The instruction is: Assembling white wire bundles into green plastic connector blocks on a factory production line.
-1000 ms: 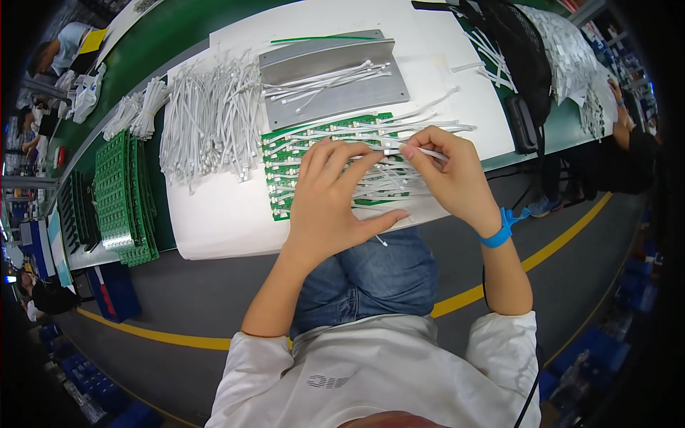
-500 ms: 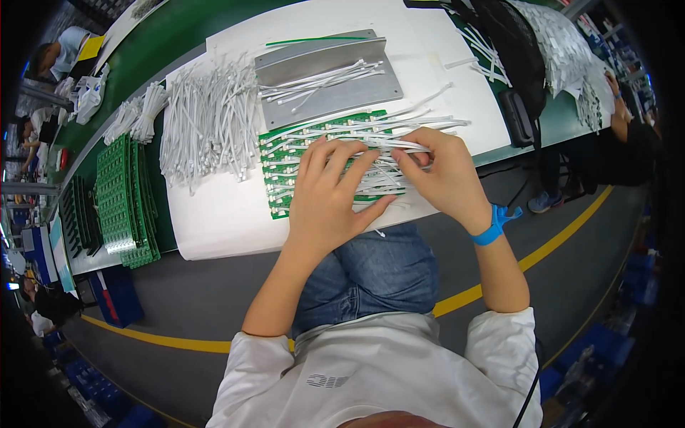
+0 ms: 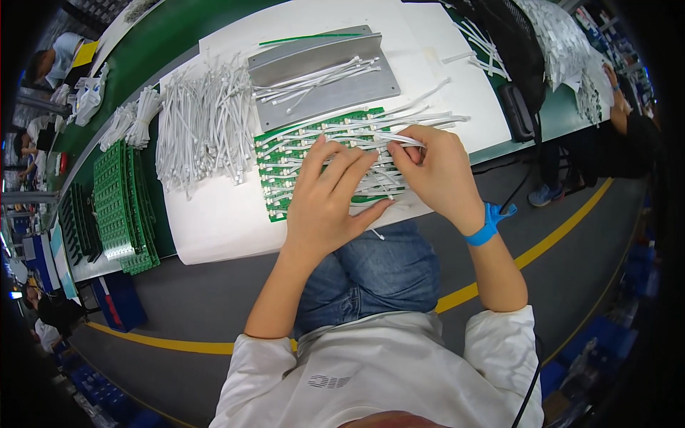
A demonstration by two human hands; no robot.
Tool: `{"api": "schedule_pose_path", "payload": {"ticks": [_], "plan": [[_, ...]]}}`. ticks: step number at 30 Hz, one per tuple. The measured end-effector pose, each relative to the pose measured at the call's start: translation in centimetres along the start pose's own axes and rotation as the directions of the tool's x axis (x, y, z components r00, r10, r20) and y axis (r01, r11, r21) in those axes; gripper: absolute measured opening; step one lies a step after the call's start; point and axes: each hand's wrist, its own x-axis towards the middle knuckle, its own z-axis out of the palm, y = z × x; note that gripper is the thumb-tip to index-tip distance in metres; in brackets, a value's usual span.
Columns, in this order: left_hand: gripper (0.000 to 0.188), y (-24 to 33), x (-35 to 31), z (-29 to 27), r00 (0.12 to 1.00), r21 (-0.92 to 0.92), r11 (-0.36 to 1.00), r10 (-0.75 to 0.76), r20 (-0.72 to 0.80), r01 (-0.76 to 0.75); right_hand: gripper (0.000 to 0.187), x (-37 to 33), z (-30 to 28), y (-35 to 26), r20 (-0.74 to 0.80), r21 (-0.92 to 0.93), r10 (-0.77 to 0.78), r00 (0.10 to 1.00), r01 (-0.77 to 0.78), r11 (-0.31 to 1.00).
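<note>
From far off, I see the left hand [image 3: 321, 192] spread loosely over the green board [image 3: 275, 205], maybe steadying it, while the right hand [image 3: 437, 171] pinches a white cable [image 3: 402, 139] (so thin!).

The left hand [image 3: 322, 191] is resting spread over a green circuit board [image 3: 275, 203], its thumb standing apart from its fingers. The right hand [image 3: 435, 170], with a blue wristband [image 3: 485, 225] just behind it, is pinching a white cable [image 3: 408, 139]. Other white cables [image 3: 378, 187] are lying across the board, some reaching past its right edge. Just beyond, a grey metal bracket [image 3: 364, 92] is carrying several loose cables [image 3: 321, 80]. A large cable heap [image 3: 207, 132] is lying left of the board on white paper [image 3: 214, 225], which is covering part of the green worktop [image 3: 560, 121].
</note>
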Motion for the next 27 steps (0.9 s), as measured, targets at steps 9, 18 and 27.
{"api": "schedule_pose_path", "payload": {"ticks": [9, 18, 27], "plan": [[0.057, 0.3, 0.1, 0.3, 0.998, 0.047, 0.997, -0.057, 0.014, 0.056, 0.013, 0.4, -0.1, -0.5, 0.064, -0.029, 0.001, 0.998, 0.001, 1.0], [0.054, 0.4, 0.5, -0.1, 0.997, 0.032, 0.997, -0.072, 0.019, 0.071, 0.016, 0.9, 0.0, 1.3, 0.181, 0.274, 0.039, 0.983, -0.088, 0.958], [0.054, 0.5, 0.6, -0.1, 0.994, 0.01, 0.995, -0.099, 0.038, 0.099, 0.013, 0.7, 0.2, 0.0, 0.081, 0.017, -0.001, 0.997, 0.0, 1.0]]}}
